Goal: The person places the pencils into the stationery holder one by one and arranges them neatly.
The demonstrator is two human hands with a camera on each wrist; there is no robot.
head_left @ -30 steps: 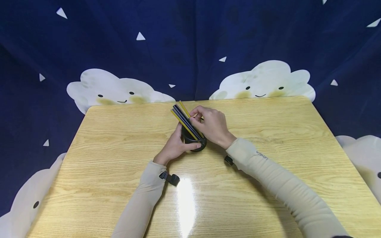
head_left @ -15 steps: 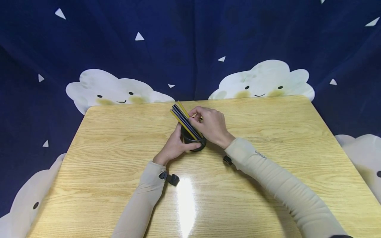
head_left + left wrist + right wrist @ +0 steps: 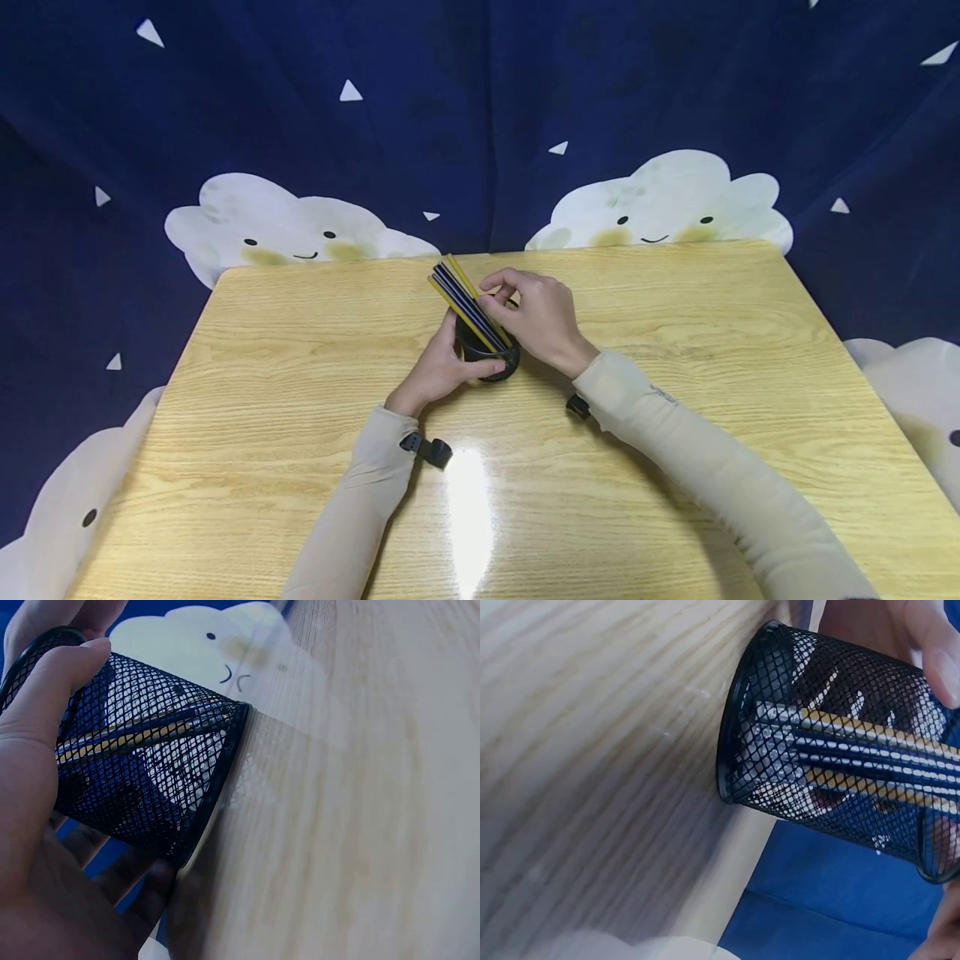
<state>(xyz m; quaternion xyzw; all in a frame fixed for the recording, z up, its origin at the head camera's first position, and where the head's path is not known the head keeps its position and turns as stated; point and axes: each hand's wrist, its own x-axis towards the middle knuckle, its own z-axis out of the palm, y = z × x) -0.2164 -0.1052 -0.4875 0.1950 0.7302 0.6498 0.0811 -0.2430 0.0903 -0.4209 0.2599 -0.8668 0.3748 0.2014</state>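
Note:
In the head view, my left hand (image 3: 437, 372) grips a black mesh pencil cup (image 3: 169, 750), thumb across its near side and fingers round the far side. The cup's base meets the tabletop in both wrist views. Several pencils, yellow ones and dark ones (image 3: 462, 302), lean to the far left inside it. One yellow pencil (image 3: 459, 271) slants apart from that bundle toward the thumb of my right hand (image 3: 543, 321). That hand is bent over the rim, thumb and forefinger close together by the pencils; I cannot tell whether they pinch one.
A wooden table (image 3: 300, 467) with a bright glare patch lies under both arms. Behind its far edge hangs a dark blue curtain (image 3: 480, 125) with white clouds and triangles. Each sleeve carries a small black wrist camera (image 3: 433, 452).
My right hand has shifted slightly right, showing more of the cup's far rim. The left hand, cup and pencils look the same as before.

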